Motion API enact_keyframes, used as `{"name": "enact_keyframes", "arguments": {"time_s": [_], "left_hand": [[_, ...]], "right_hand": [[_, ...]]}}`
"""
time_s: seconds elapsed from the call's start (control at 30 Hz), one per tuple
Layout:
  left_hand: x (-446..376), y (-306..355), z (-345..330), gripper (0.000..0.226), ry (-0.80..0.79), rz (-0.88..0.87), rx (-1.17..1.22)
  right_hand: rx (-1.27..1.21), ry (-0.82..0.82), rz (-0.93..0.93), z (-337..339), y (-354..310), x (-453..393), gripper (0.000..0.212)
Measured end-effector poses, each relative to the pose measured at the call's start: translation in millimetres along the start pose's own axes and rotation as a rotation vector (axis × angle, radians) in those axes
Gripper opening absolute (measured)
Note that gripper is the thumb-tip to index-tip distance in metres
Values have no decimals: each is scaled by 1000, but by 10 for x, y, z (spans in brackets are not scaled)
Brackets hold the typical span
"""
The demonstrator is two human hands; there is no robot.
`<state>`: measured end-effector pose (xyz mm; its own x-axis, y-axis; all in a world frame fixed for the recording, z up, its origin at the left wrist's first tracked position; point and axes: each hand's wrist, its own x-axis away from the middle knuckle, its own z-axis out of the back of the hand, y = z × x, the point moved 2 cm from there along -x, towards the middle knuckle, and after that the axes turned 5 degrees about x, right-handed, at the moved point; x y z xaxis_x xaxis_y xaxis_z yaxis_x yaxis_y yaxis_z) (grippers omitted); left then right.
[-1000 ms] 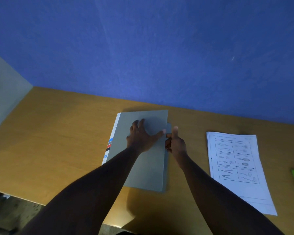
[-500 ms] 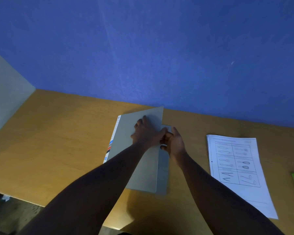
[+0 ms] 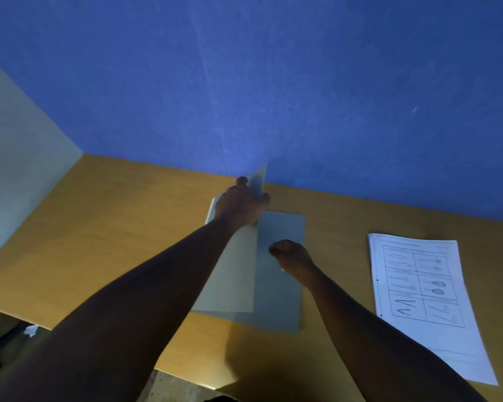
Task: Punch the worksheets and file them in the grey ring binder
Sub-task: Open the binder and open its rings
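Observation:
The grey ring binder [image 3: 279, 288] lies in the middle of the wooden desk. My left hand [image 3: 240, 203] grips the free edge of its front cover [image 3: 233, 274] and holds it lifted, nearly upright, so the grey inside surface shows. My right hand [image 3: 292, 255] rests on that inside surface with the fingers curled and nothing in them. The worksheets [image 3: 421, 297], white pages printed with a six-box grid of drawings, lie flat to the right of the binder, apart from both hands.
The wooden desk [image 3: 114, 227] meets a blue wall [image 3: 273, 82] at the back and a pale panel [image 3: 18, 158] on the left. Its front edge runs below my arms, with dark floor beyond.
My left hand has swung the binder's front cover up and to the left, from flat to nearly upright. My right hand has let go of the cover's edge and dropped onto the inside.

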<state>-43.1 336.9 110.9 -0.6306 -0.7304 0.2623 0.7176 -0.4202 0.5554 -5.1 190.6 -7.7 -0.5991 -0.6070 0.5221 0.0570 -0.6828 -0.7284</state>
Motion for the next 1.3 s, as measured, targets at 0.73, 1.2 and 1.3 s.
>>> {"name": "enact_keyframes", "arguments": {"time_s": [0.73,1.2,1.3], "left_hand": [[-561,-821,1550,34,79,170,-289],[-416,-1461,1001,48,356,-4,-1094],[-400,-1600,821,42,291,26,-1005]], "right_hand": [[457,34,-41,-209,212,-53,33],[349,81,-94,-237,348,-172,30],[343,73,-98,-223,355,-182,33]]}}
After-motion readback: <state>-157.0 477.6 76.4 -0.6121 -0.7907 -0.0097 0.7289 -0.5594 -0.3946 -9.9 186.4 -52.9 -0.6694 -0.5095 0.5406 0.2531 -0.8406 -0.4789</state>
